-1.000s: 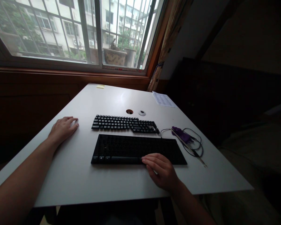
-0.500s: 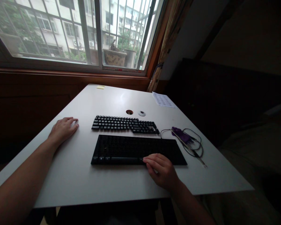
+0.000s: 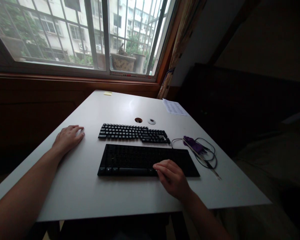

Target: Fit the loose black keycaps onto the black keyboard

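Observation:
A black keyboard point(image 3: 137, 158) lies on the white table, most of its key positions bare. Keycaps and a long space bar point(image 3: 133, 171) sit along its front row. Over the right part of that row is my right hand point(image 3: 173, 178), its thumb and fingers pinched together. A tiny pale spot shows at the fingertips; it looks like part of a keycap, mostly hidden. Behind the keyboard, loose black keycaps point(image 3: 125, 131) are laid out in keyboard order. My left hand point(image 3: 68, 138) rests palm down on the table left of them, fingers stretched out, holding nothing.
Right of the keyboard are a purple cloth point(image 3: 193, 144), a looped black cable point(image 3: 215, 151) and a thin stick-like tool point(image 3: 212, 169). Farther back are a round cable hole point(image 3: 138, 120), its ring-shaped cover point(image 3: 151, 121), a printed sheet point(image 3: 175, 107) and a yellow note point(image 3: 107, 93).
My right hand has shifted very slightly, with its fingertips still at the front row. My left hand and the things on the table look the same.

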`<state>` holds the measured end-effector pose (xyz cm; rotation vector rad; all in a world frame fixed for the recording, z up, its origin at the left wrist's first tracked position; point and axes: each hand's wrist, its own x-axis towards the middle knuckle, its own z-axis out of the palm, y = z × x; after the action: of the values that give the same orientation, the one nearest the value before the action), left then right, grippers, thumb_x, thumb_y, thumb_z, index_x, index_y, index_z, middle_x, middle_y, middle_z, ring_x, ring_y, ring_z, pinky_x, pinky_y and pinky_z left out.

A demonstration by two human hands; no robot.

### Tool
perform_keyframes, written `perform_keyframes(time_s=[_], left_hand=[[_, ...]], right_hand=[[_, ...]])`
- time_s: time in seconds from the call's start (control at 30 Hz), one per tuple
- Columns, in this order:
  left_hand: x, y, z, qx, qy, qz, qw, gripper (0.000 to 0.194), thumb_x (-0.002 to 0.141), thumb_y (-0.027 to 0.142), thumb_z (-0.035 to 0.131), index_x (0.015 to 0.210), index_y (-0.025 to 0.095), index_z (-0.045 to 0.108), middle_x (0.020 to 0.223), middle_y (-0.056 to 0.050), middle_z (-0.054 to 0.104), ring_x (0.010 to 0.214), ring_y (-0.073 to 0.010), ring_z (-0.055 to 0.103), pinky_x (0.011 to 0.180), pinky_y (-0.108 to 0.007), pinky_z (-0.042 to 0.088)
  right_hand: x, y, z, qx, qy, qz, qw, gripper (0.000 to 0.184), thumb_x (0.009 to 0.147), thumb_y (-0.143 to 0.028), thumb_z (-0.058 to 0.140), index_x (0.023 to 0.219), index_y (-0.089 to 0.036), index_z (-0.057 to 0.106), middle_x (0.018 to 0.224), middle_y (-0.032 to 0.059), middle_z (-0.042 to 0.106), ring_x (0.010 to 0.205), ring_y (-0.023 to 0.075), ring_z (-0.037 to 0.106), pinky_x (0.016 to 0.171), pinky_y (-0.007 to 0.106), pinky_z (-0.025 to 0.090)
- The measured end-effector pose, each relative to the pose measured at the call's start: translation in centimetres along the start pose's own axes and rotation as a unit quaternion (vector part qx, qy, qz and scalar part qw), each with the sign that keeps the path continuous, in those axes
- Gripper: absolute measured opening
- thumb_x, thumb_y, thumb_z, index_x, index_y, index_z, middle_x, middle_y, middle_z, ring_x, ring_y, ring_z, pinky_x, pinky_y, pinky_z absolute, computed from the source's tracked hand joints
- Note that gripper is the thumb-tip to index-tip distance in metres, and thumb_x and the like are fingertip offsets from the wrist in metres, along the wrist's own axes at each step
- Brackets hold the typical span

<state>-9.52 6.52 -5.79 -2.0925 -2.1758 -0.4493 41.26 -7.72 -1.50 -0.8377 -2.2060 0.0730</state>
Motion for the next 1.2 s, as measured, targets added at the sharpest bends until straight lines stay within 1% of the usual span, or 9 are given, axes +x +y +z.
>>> perform_keyframes(time_s=[0.13,0.33,0.43,0.5,0.6,0.73,0.87,0.97,1.2], left_hand=[[0.0,0.1,0.1,0.000,0.000,-0.008,1.000,0.058,0.091,0.052,0.037,0.134,0.021,0.062,0.143,-0.013,0.055,0.130,-0.0330,0.052,0.112,-0.046,0.038],[0.0,0.1,0.1,0.004,0.000,-0.008,1.000,0.060,0.091,0.053,0.035,0.134,0.020,0.062,0.143,-0.014,0.055,0.130,-0.0339,0.052,0.113,-0.047,0.037],[0.0,0.1,0.1,0.000,0.000,-0.008,1.000,0.059,0.091,0.052,0.036,0.133,0.020,0.063,0.143,-0.014,0.056,0.130,-0.0342,0.052,0.112,-0.047,0.037],[0.0,0.2,0.0,-0.002,0.000,-0.011,1.000,0.058,0.091,0.052,0.037,0.133,0.021,0.062,0.143,-0.013,0.056,0.130,-0.0337,0.052,0.112,-0.047,0.037],[0.0,0.2,0.1,-0.004,0.000,-0.017,1.000,0.057,0.091,0.053,0.038,0.133,0.023,0.062,0.143,-0.012,0.056,0.131,-0.0329,0.051,0.112,-0.046,0.037],[0.0,0.2,0.1,-0.007,0.000,-0.020,1.000,0.056,0.091,0.053,0.038,0.133,0.025,0.063,0.143,-0.011,0.056,0.131,-0.0322,0.051,0.112,-0.046,0.037],[-0.1,0.2,0.1,-0.009,0.001,-0.020,1.000,0.055,0.091,0.053,0.039,0.132,0.025,0.063,0.143,-0.011,0.055,0.130,-0.0324,0.051,0.112,-0.046,0.037],[0.0,0.1,0.1,-0.007,-0.001,-0.019,1.000,0.055,0.091,0.052,0.040,0.132,0.024,0.063,0.143,-0.011,0.056,0.130,-0.0328,0.051,0.112,-0.047,0.037],[0.2,-0.1,0.3,0.005,-0.005,-0.010,1.000,0.056,0.092,0.052,0.039,0.134,0.023,0.061,0.144,-0.013,0.055,0.130,-0.0335,0.051,0.111,-0.047,0.037]], right_hand=[[1.9,0.8,0.2,-0.023,-0.022,0.039,0.999,0.033,0.096,-0.013,0.053,0.123,-0.025,0.066,0.107,0.0074,0.072,0.104,0.0244,0.065,0.093,0.045,0.057],[5.4,2.8,1.3,-0.074,-0.066,0.065,0.993,0.033,0.098,-0.016,0.050,0.127,-0.022,0.062,0.116,0.0105,0.069,0.118,0.0278,0.059,0.105,0.051,0.051],[6.8,4.0,2.1,-0.100,-0.078,0.085,0.988,0.032,0.098,-0.021,0.052,0.128,-0.020,0.061,0.120,0.0131,0.067,0.124,0.0289,0.057,0.108,0.052,0.049],[7.5,4.6,2.7,-0.114,-0.082,0.090,0.986,0.031,0.097,-0.022,0.053,0.127,-0.020,0.062,0.122,0.0130,0.065,0.127,0.0288,0.055,0.110,0.052,0.048],[7.9,5.0,3.2,-0.130,-0.094,0.091,0.983,0.030,0.098,-0.023,0.053,0.127,-0.022,0.062,0.123,0.0117,0.065,0.130,0.0288,0.053,0.112,0.051,0.046],[7.8,5.1,3.5,-0.129,-0.106,0.090,0.982,0.029,0.098,-0.023,0.053,0.126,-0.022,0.063,0.122,0.0104,0.066,0.131,0.0295,0.052,0.112,0.052,0.046],[7.8,5.2,3.4,-0.130,-0.098,0.092,0.982,0.033,0.098,-0.024,0.054,0.130,-0.020,0.061,0.126,0.0120,0.065,0.132,0.0299,0.051,0.113,0.052,0.045],[7.9,5.3,3.4,-0.137,-0.107,0.094,0.980,0.031,0.098,-0.025,0.054,0.128,-0.020,0.062,0.126,0.0126,0.064,0.131,0.0305,0.051,0.113,0.052,0.045],[8.2,4.8,3.9,-0.115,-0.127,0.075,0.982,0.029,0.098,-0.025,0.055,0.127,-0.023,0.062,0.120,0.0097,0.068,0.132,0.0287,0.050,0.112,0.050,0.045]])
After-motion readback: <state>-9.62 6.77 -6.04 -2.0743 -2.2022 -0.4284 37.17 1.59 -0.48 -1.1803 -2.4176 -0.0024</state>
